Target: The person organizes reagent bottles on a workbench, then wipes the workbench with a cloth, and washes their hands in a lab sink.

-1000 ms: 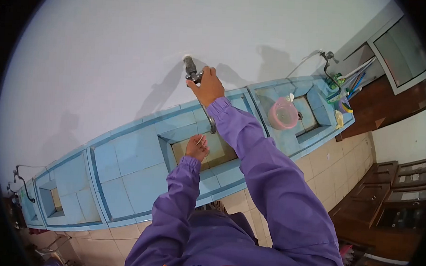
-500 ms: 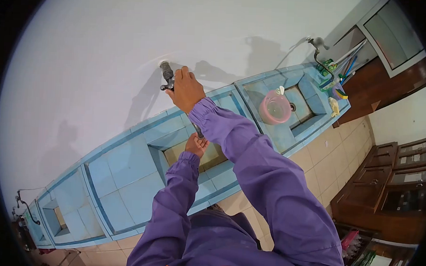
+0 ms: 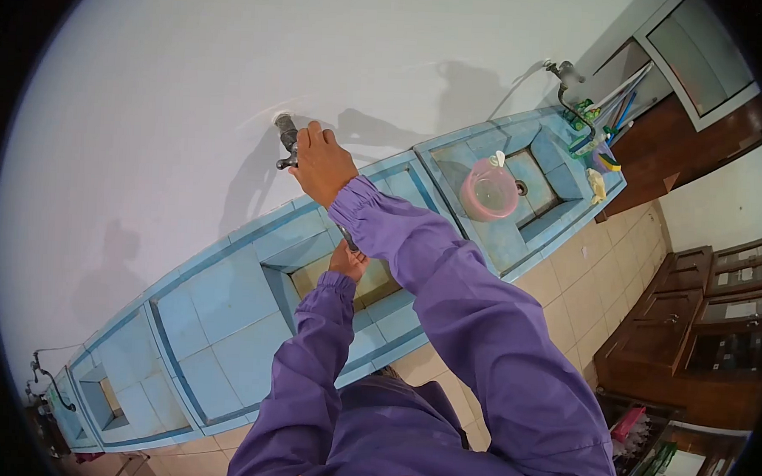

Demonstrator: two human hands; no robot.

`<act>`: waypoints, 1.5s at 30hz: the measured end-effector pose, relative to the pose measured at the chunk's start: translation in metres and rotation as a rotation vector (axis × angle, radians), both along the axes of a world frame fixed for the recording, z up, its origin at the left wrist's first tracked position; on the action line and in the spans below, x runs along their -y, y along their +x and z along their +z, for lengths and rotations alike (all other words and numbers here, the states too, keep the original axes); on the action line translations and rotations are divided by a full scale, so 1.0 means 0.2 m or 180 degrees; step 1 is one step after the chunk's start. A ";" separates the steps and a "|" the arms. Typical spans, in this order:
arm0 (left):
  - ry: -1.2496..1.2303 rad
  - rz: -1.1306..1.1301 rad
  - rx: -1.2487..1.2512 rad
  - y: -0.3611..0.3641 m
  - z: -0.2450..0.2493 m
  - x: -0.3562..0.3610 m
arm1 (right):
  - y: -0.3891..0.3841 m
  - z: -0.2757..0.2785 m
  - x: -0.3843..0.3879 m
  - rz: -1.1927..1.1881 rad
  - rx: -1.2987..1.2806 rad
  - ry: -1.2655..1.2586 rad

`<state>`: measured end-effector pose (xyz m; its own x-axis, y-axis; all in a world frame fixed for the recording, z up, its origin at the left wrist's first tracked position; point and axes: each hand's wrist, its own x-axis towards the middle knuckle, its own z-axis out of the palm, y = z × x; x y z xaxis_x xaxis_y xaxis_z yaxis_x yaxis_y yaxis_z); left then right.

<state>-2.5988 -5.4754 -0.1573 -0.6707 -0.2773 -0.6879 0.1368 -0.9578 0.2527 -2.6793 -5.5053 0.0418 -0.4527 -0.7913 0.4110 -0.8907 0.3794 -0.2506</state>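
Observation:
A dark metal faucet (image 3: pixel 287 136) juts from the white wall. My right hand (image 3: pixel 323 163) is at its valve, fingers curled over the far side; the palm side is hidden. Lower down, my left hand (image 3: pixel 348 260) is at the end of the spout (image 3: pixel 347 239), its fingers bent around the tip. Beneath it lies the basin (image 3: pixel 379 285) of a blue tiled sink counter (image 3: pixel 238 291). Purple sleeves cover both arms.
In the right sink stands a pink container (image 3: pixel 489 192). Another faucet (image 3: pixel 567 74), cleaning tools and a yellow cloth (image 3: pixel 597 186) are at the counter's right end. A further faucet (image 3: pixel 48 368) is at far left. Brown wooden cabinets (image 3: pixel 674 336) stand at right.
My right hand and the faucet appear slightly lower and further left in the view. The left hand has closed a little more around the spout tip.

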 end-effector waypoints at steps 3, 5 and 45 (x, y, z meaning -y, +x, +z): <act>-0.0185 -0.0046 -0.0343 0.00 -0.07 0.02 | 0.00 0.00 0.01 0.0001 -0.0106 0.0022; -0.0306 -0.0101 -0.0540 0.00 -0.08 0.02 | -0.01 -0.02 0.02 -0.0047 -0.0155 0.0019; -0.4469 -0.1696 0.1955 0.37 -0.25 0.25 | 0.20 -1.20 -0.42 -0.1012 0.2355 0.0454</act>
